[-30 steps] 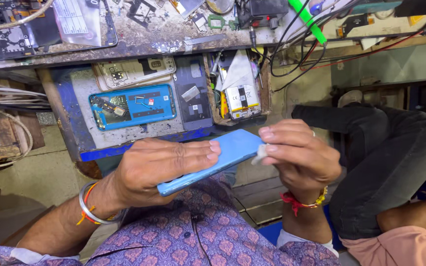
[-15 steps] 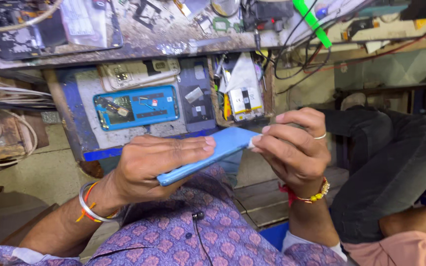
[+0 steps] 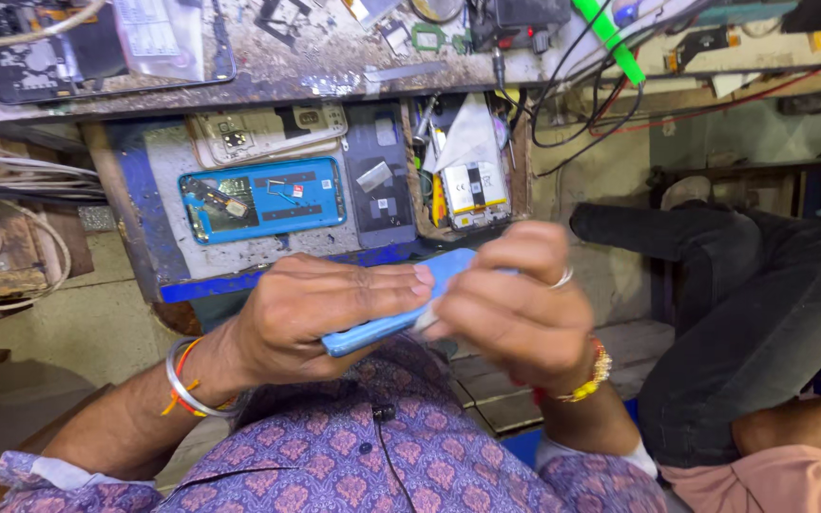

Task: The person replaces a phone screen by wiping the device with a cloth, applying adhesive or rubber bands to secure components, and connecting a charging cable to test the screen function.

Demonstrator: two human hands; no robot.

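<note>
Left hand point(image 3: 320, 309) clamped around a flat light-blue phone body point(image 3: 387, 323), fingers laid along its top face, thumb hidden beneath. The phone sits at frame centre, held above the lap over the purple patterned shirt point(image 3: 401, 456), tilted so its right end rises toward 2 o'clock.

Right hand point(image 3: 515, 304) is closed over the phone's right end, fingertips pinched on a small white scrap point(image 3: 427, 321), cloth or tissue, I cannot tell which, pressed to the edge. Ring on one finger, beaded band at the wrist.

At 12 o'clock, the scarred grey table point(image 3: 334, 62) carries cables and small parts. Below its edge, an open drawer point(image 3: 159, 209) holds a blue opened phone shell point(image 3: 263, 199) at 11 o'clock and a battery pack point(image 3: 472, 190) at 1 o'clock. Another person's dark-trousered leg point(image 3: 762, 304) lies at 3 o'clock.

Judgement: the wiping goes best with the left grip firm and steady, with light pressure from the right fingertips along the edge, not the face.
</note>
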